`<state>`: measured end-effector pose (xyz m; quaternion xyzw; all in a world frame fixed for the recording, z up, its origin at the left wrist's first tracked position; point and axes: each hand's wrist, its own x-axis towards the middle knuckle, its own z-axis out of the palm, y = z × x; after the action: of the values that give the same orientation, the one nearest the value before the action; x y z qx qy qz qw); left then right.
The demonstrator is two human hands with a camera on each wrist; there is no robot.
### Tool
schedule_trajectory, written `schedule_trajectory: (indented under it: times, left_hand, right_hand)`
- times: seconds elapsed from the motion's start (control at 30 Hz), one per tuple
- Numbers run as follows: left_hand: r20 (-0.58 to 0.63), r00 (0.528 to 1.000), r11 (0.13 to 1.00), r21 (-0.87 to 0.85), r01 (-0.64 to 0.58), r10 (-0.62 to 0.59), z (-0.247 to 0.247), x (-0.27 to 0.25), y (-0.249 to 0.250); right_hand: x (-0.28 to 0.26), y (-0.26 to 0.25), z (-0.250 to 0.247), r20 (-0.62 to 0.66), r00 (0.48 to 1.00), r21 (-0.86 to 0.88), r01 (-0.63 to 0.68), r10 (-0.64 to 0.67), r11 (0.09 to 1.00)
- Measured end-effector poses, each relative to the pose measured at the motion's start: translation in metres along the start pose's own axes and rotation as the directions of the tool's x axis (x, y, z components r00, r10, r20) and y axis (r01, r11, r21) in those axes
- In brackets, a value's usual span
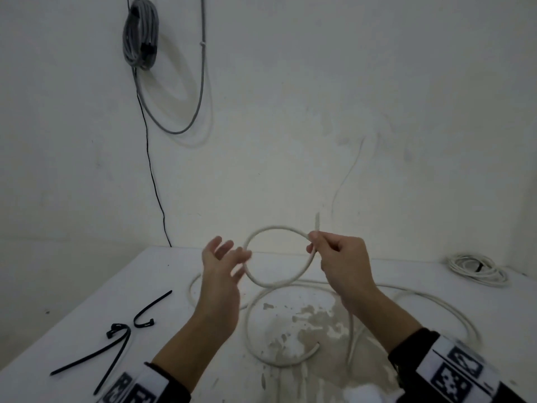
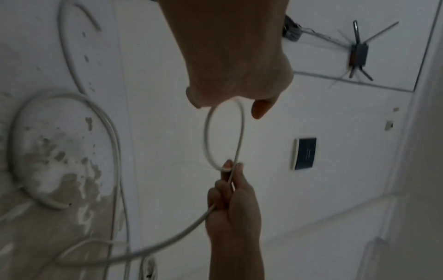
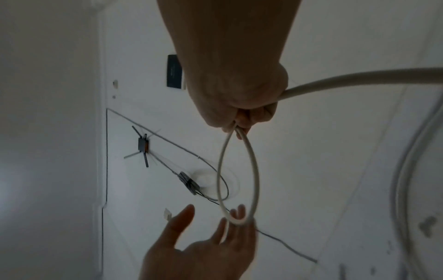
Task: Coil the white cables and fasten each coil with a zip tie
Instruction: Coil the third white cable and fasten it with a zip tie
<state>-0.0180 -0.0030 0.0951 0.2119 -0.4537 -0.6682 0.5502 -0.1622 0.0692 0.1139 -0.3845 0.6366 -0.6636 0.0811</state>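
My right hand (image 1: 328,251) pinches a white cable (image 1: 279,283) where it crosses itself, holding up one round loop (image 1: 273,228) above the table (image 1: 87,301). The cable's short end sticks up past the fingers. My left hand (image 1: 229,257) is open, fingers spread, touching the loop's left side. In the right wrist view the loop (image 3: 254,170) hangs from my right fingers (image 3: 242,128) down to my left hand (image 3: 215,227). The left wrist view shows the loop (image 2: 206,136) between both hands. The rest of the cable lies in slack curves (image 1: 252,324) on the table. Black zip ties (image 1: 116,341) lie front left.
A finished white coil (image 1: 476,269) lies at the table's back right. A grey cable bundle (image 1: 139,33) hangs on the wall (image 1: 319,112) with a thin black wire (image 1: 151,175) running down. The table top has worn, chipped patches (image 1: 308,324) near me.
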Motion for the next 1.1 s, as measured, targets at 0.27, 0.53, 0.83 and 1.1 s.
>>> schedule_trajectory:
  times: [0.27,0.53,0.83,1.1]
  left_hand:
    - [0.399,0.908,0.565,0.723,-0.397,0.127,-0.007,0.010,0.013]
    - [0.505,0.841,0.527,0.777,-0.344,-0.196,-0.008,0.010,0.035]
    - [0.627,0.759,0.362,0.758,-0.543,-0.174,0.001,-0.001,0.022]
    - [0.550,0.737,0.535,0.789,-0.302,-0.394,0.011,0.001,0.027]
  right_hand:
    - [-0.008,-0.008,0.000,0.348,0.929,-0.139,0.185,-0.126,0.973]
    - [0.000,-0.018,-0.017,0.704,0.709,-0.302,0.362,-0.050,0.882]
    - [0.007,-0.045,-0.010,0.797,0.578,-0.549,0.576,0.172,0.606]
    - [0.018,-0.049,-0.013,0.791,0.611,-0.402,0.514,0.005,0.757]
